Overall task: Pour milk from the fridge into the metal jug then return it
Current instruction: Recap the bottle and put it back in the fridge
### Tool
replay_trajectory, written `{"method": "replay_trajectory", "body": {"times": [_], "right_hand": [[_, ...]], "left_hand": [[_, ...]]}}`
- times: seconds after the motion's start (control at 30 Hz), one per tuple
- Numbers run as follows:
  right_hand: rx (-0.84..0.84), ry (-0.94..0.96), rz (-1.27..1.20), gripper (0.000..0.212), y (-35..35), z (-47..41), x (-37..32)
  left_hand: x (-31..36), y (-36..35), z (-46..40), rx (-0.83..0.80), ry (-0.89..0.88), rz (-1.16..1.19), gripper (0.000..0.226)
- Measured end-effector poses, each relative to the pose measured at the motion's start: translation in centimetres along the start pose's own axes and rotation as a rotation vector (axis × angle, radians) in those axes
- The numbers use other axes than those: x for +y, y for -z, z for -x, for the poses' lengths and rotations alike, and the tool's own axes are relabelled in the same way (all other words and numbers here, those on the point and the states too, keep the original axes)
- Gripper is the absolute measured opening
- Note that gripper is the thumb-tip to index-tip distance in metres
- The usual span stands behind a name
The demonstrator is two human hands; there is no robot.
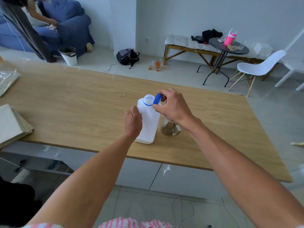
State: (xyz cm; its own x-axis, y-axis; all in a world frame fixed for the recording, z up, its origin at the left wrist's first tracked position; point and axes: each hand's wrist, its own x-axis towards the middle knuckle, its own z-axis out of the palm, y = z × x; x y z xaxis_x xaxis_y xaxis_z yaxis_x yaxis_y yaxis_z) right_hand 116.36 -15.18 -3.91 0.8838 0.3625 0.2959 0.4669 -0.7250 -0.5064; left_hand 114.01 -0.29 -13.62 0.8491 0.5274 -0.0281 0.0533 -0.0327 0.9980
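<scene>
A white plastic milk bottle (148, 122) stands upright on the wooden table (82, 102), near its front edge. Its mouth is uncovered, with a blue ring round the neck. My left hand (133, 122) grips the bottle's left side. My right hand (171, 106) pinches the blue cap (157, 99), tilted just right of the bottle's mouth. The metal jug (168, 127) stands right beside the bottle, partly hidden under my right wrist, its handle pointing toward me.
A stack of pale boards (11, 124) lies on the table's left edge, with a plastic bag (7, 79) behind it. Beyond the table stand a bin (69, 55), a backpack (127, 56), a white chair (258, 66) and a person at a blue sofa (65, 25).
</scene>
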Motion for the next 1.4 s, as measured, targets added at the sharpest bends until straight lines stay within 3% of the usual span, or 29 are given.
{"method": "replay_trajectory", "body": {"times": [0.1, 0.23, 0.33, 0.57, 0.67, 0.77, 0.87, 0.97, 1.07, 1.2, 1.4], "right_hand": [[-0.105, -0.004, 0.024, 0.039, 0.8, -1.3, -1.3], [-0.311, 0.029, 0.1, 0.041, 1.6, -3.4, -2.7], [-0.432, 0.045, 0.158, 0.054, 2.3, -4.7, -3.3], [-0.612, 0.14, 0.304, 0.058, 3.1, -7.1, -4.2], [-0.618, 0.129, 0.326, 0.051, 3.1, -7.5, -4.3], [-0.543, 0.097, 0.375, 0.031, 2.5, -7.2, -4.6], [-0.376, 0.0, 0.458, 0.05, 1.3, -6.5, -4.8], [-0.246, -0.072, 0.548, 0.043, -0.2, -5.8, -5.0], [-0.238, -0.079, 0.57, 0.049, -0.8, -5.8, -4.5], [-0.339, 0.11, 0.627, 0.071, 0.2, -6.1, -2.8], [-0.229, 0.453, 0.698, 0.063, -0.7, -6.5, -0.4]], "left_hand": [[-0.1, 0.0, 0.0, -0.001, -0.01, -0.006, 0.038], [-0.1, 0.0, -0.1, -0.011, -0.012, -0.003, 0.037], [-0.1, 0.0, -0.2, -0.024, -0.009, 0.008, 0.034], [0.0, 0.2, -0.1, -0.04, -0.02, 0.01, 0.04], [0.0, 0.2, 0.0, -0.034, -0.025, 0.006, 0.039], [-0.1, 0.1, 0.0, -0.018, -0.019, -0.004, 0.041], [-0.2, -0.1, 0.0, 0.004, -0.016, 0.0, 0.041], [-0.3, -0.2, 0.0, 0.028, -0.009, -0.011, 0.039], [-0.1, -0.2, 0.2, 0.039, -0.004, -0.017, 0.035], [0.1, -0.3, 0.2, 0.046, 0.004, 0.015, 0.032], [0.0, -0.5, 0.4, 0.07, 0.034, 0.061, 0.033]]}}
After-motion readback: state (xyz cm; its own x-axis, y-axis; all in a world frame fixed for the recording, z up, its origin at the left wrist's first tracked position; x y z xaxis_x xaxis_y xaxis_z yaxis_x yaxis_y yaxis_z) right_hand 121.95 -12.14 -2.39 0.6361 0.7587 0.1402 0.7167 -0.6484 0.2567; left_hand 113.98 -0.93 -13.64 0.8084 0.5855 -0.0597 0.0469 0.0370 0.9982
